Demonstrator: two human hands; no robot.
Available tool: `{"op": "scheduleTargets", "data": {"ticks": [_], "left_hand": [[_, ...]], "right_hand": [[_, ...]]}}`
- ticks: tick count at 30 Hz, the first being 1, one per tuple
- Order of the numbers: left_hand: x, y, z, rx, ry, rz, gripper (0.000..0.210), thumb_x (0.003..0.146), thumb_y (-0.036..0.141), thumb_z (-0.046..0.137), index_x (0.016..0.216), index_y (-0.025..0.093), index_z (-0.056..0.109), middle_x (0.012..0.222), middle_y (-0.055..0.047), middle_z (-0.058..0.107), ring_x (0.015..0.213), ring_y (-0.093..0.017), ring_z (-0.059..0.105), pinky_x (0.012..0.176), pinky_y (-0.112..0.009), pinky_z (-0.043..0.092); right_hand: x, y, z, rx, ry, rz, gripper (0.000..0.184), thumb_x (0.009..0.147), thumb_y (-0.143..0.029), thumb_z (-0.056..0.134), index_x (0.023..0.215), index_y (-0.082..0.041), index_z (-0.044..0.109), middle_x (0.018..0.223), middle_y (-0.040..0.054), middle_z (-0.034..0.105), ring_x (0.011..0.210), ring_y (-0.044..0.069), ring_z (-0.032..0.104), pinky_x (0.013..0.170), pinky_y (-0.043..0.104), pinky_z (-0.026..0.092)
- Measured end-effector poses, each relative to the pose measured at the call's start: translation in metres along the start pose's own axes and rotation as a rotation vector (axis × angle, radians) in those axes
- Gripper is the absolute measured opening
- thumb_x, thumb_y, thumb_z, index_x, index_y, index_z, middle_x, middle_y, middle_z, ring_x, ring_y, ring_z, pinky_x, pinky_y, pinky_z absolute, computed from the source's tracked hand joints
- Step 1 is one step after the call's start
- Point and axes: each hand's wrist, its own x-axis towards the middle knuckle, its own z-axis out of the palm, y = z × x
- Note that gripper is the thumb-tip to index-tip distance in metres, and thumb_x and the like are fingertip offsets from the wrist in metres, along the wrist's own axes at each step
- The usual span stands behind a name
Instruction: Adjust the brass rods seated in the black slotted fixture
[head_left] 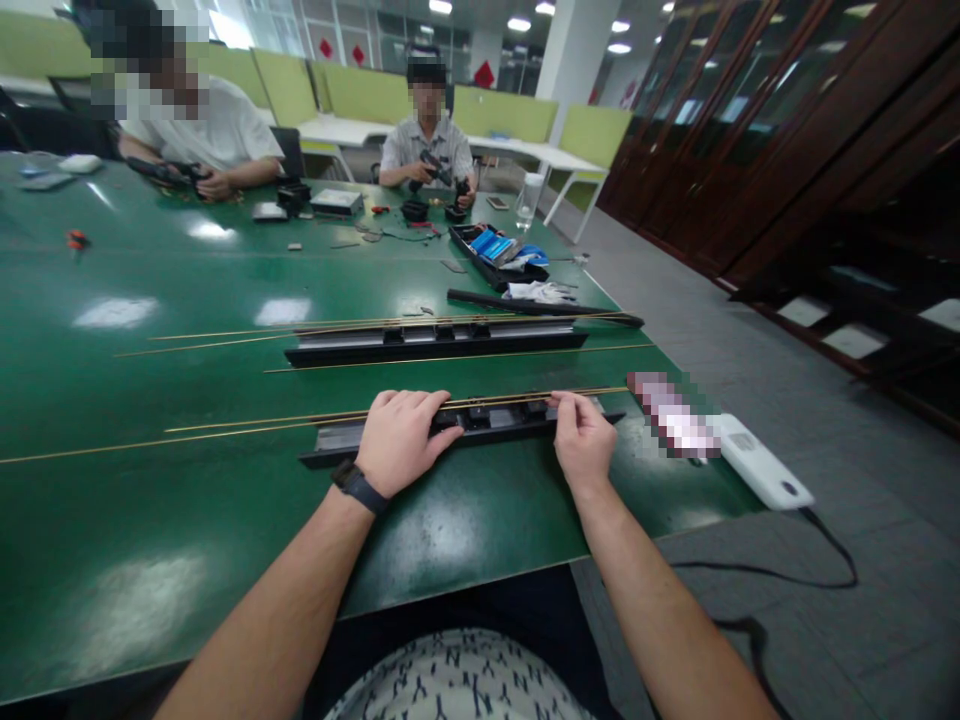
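Note:
A long black-and-silver rail [495, 430] with dark blocks along it lies in front of me on the green table. Thin brass-coloured rods [247, 425] run along its top and stick out far past its left end. My left hand [403, 432] grips the rail left of its middle, with the fingers over the far side and the thumb on the near side. Near the rail's right end, my right hand [583, 438] is closed in a pinch at the rods; its fingertips partly hide what they hold.
A second rail [435, 345] with rods lies parallel behind. Beyond it are a black tube [480, 298], white gloves [540, 292] and a black tray [469, 245] of blue items. A white power strip [761, 465] lies at the right edge. Two people [427, 140] sit across the table [187, 540].

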Motion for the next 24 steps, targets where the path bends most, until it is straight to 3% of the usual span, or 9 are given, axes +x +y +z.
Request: {"op": "scheduleTargets", "data": {"ticks": [24], "left_hand": [[-0.0018, 0.0012, -0.0007, 0.039, -0.021, 0.028, 0.047, 0.097, 0.05, 0.061, 0.132, 0.019, 0.062, 0.119, -0.011, 0.075, 0.111, -0.03, 0.067, 0.098, -0.047, 0.041]], "right_hand": [[-0.0022, 0.0004, -0.0014, 0.011, -0.007, -0.029, 0.029, 0.1, -0.035, 0.056, 0.103, -0.018, 0.079, 0.095, 0.0078, 0.081, 0.09, 0.023, 0.078, 0.087, 0.034, 0.06]]}}
